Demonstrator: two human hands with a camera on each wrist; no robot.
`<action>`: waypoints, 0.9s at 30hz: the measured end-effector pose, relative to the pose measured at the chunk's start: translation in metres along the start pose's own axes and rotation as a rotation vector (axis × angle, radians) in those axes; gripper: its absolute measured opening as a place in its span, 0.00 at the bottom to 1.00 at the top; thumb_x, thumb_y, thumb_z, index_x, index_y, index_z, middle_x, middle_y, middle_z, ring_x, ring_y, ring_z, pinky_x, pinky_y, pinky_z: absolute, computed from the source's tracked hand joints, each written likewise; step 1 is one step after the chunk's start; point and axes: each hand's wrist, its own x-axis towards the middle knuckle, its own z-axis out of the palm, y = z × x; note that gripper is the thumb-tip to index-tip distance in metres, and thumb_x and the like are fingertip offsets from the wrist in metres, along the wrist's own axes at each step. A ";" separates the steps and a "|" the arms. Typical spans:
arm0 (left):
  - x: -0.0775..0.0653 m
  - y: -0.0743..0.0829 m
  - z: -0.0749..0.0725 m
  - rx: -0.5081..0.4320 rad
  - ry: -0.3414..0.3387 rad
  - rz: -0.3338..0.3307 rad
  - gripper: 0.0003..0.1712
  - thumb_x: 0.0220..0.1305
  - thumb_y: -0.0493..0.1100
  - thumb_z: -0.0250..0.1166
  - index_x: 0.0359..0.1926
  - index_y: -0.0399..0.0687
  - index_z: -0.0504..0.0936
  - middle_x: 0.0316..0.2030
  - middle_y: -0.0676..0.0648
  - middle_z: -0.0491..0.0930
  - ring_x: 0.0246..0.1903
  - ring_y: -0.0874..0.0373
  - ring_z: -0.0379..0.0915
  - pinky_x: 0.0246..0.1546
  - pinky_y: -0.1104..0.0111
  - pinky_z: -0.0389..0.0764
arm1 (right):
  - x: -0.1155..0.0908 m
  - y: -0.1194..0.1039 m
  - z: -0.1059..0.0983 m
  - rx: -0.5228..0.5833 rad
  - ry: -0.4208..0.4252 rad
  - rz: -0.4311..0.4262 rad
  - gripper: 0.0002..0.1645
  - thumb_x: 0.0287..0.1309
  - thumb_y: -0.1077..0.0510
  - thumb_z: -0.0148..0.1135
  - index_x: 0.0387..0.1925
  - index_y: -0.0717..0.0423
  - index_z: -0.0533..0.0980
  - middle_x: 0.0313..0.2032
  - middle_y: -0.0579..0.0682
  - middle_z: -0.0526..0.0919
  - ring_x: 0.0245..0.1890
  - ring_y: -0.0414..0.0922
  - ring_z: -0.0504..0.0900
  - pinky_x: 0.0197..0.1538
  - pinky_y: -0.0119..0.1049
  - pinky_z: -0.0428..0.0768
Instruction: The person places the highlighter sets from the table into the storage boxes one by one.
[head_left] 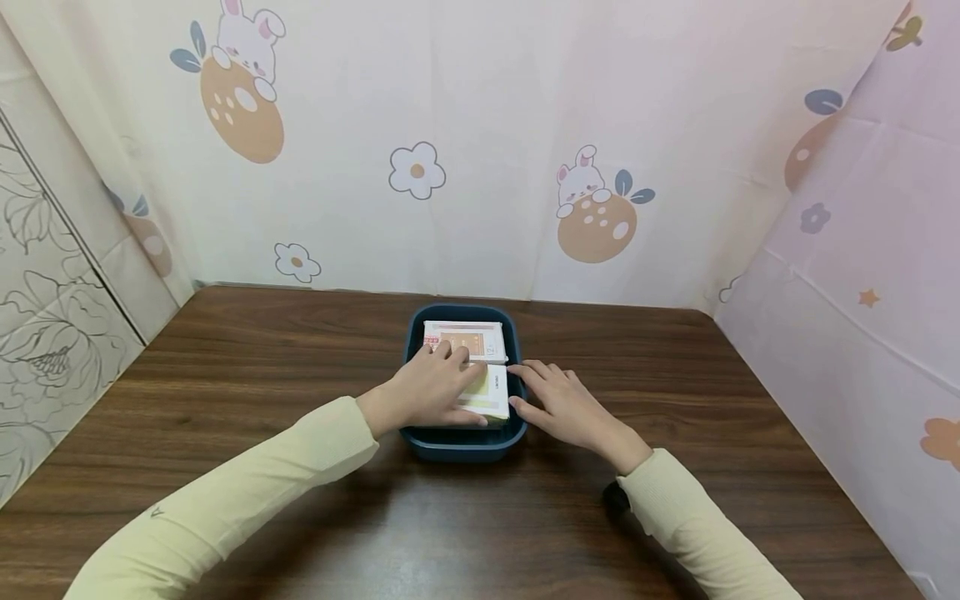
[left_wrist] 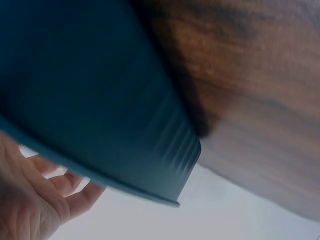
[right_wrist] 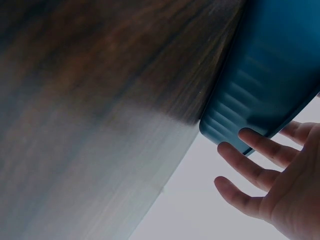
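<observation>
A dark blue plastic bin (head_left: 463, 452) stands on the table with two white boxes in it. The far box (head_left: 491, 342) bears an orange-brown printed panel. The nearer box (head_left: 497, 392) has yellow-green print. My left hand (head_left: 431, 387) reaches over the bin's left side and holds the nearer box, thumb along its near edge and index finger at its far edge. Its other fingers overlap the far box. My right hand (head_left: 562, 404) is at the bin's right rim, fingers and thumb spread, tips close to the nearer box's right end. In the right wrist view its fingers are apart beside the bin's outer wall (right_wrist: 260, 80).
The bin rests on a dark wood-grain table (head_left: 300, 350). A curtain (head_left: 495, 100) printed with rabbits and flowers hangs behind the table's far edge and down the right side. A small black object (head_left: 617, 497) shows beneath the right cuff.
</observation>
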 end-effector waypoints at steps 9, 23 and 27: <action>0.000 0.005 0.010 -0.009 -0.008 -0.025 0.43 0.52 0.78 0.43 0.59 0.57 0.67 0.50 0.44 0.72 0.43 0.50 0.69 0.40 0.58 0.77 | 0.001 0.000 0.001 -0.006 -0.004 0.004 0.31 0.64 0.39 0.43 0.64 0.47 0.61 0.61 0.52 0.67 0.60 0.51 0.66 0.58 0.56 0.64; -0.001 0.010 0.019 0.029 0.056 -0.030 0.43 0.52 0.78 0.44 0.59 0.55 0.68 0.48 0.45 0.74 0.41 0.51 0.70 0.36 0.62 0.77 | 0.000 -0.001 0.002 -0.019 0.004 0.001 0.31 0.64 0.40 0.44 0.64 0.48 0.62 0.61 0.52 0.67 0.60 0.51 0.67 0.57 0.56 0.65; -0.001 0.010 0.017 0.033 0.044 -0.030 0.43 0.53 0.78 0.44 0.59 0.55 0.68 0.48 0.45 0.74 0.41 0.52 0.70 0.36 0.63 0.77 | -0.001 -0.001 0.001 -0.017 0.005 -0.003 0.31 0.64 0.40 0.44 0.64 0.48 0.62 0.61 0.52 0.67 0.60 0.51 0.67 0.57 0.57 0.65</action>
